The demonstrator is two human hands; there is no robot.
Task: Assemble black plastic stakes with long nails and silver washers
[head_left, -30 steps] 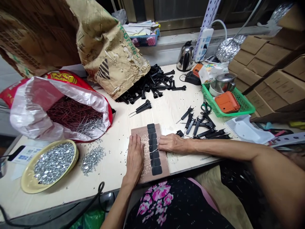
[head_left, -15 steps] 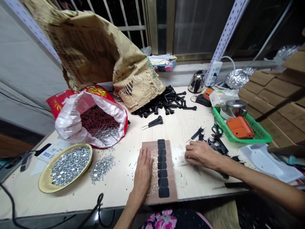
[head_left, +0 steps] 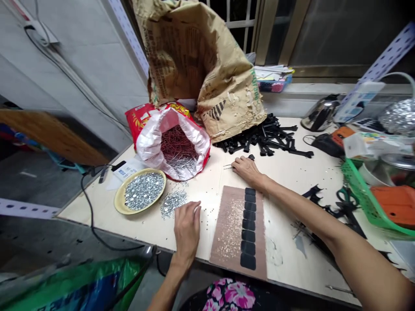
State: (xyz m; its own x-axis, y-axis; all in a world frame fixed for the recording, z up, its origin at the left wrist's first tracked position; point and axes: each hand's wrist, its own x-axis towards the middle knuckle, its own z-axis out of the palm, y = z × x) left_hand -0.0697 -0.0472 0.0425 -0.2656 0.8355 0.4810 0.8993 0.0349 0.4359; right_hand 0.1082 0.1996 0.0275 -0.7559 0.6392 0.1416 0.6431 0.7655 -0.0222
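A: Where is the right hand (head_left: 249, 172)?
B: Stretched across the table (head_left: 282, 268), beyond the top end of a brown board (head_left: 262, 242). Its fingers are bent down over a black handle (head_left: 251, 157), whose dark end shows just past the knuckles. Thin metal rods (head_left: 228, 166) stick out on the left side of the fingers.
A: Is it gripping the handle?
B: I cannot tell. The back of the hand hides the fingertips, so it may be only touching.
A: And the left hand (head_left: 187, 229)?
B: Near the front edge, between the board and a loose spill of small shiny metal pieces (head_left: 173, 202). The fingers are loosely curled; whether anything sits inside them is hidden.
A: What lies on the board?
B: A row of black pads (head_left: 248, 224) runs along its right side, with pale crumbs (head_left: 231, 229) scattered to their left.
A: And around it?
B: A yellow bowl (head_left: 119, 202) of similar metal pieces stands left of the spill. Behind that, a red sack (head_left: 139, 123) lies open, showing reddish and silvery rods (head_left: 180, 147). A heap of black handles (head_left: 269, 134) spreads from under a torn paper bag (head_left: 233, 103).
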